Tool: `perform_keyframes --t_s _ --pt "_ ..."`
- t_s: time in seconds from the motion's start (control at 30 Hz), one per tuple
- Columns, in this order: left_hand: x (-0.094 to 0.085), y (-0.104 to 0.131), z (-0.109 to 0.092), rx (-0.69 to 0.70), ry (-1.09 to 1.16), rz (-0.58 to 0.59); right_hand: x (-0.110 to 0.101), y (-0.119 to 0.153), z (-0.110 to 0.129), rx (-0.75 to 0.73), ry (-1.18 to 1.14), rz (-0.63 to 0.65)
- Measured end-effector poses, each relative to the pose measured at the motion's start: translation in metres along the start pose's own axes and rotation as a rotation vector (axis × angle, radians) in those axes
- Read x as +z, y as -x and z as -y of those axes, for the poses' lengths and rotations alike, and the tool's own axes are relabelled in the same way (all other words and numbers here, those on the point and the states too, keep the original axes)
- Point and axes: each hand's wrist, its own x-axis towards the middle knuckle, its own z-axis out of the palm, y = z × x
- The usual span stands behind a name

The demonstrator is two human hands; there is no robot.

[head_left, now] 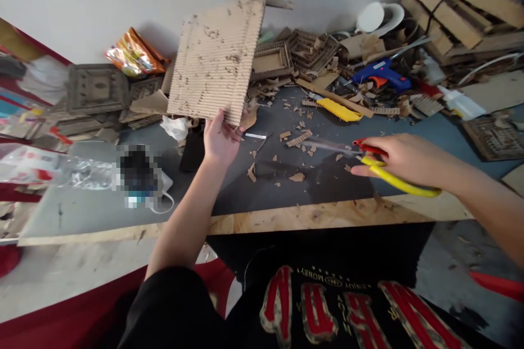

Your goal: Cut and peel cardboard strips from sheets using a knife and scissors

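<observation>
My left hand (222, 139) grips the lower edge of a ridged cardboard panel (215, 60), tilted up above the table, its face dotted with dark spots. At the right, my right hand (399, 157) is closed on scissors with yellow and red handles (405, 182); their blades point left and are blurred. Small cardboard scraps (297, 177) lie on the dark tabletop between my hands. Beyond them rests a yellow utility knife (339, 110).
A blue glue gun (382, 74) lies among cardboard pieces at the back right. Framed cardboard pieces (98, 87) and an orange foil bag (133, 54) stand back left. A white bottle (460, 102) is at the right. The wooden table edge (311, 218) runs in front.
</observation>
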Motion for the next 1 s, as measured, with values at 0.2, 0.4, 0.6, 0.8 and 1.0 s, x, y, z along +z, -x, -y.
perform_keyframes --t_s 0.2,0.4,0.6,0.8,1.0 --pt "0.003 -0.002 -0.012 0.071 -0.03 -0.049 0.007 -0.015 0.004 0.015 0.195 -0.078" --pt "0.012 0.008 -0.014 0.009 0.089 -0.047 0.02 -0.018 -0.01 0.024 -0.042 -0.213" --pt "0.051 0.05 0.003 -0.205 0.085 0.011 0.026 -0.012 0.015 0.025 -1.172 -0.186" --pt "0.08 0.112 0.035 -0.466 0.013 0.232 0.029 -0.039 0.062 -0.036 -1.277 -0.504" --pt "0.021 0.088 0.016 -0.276 -0.157 0.398 0.018 -0.057 0.042 -0.047 -1.285 -0.575"
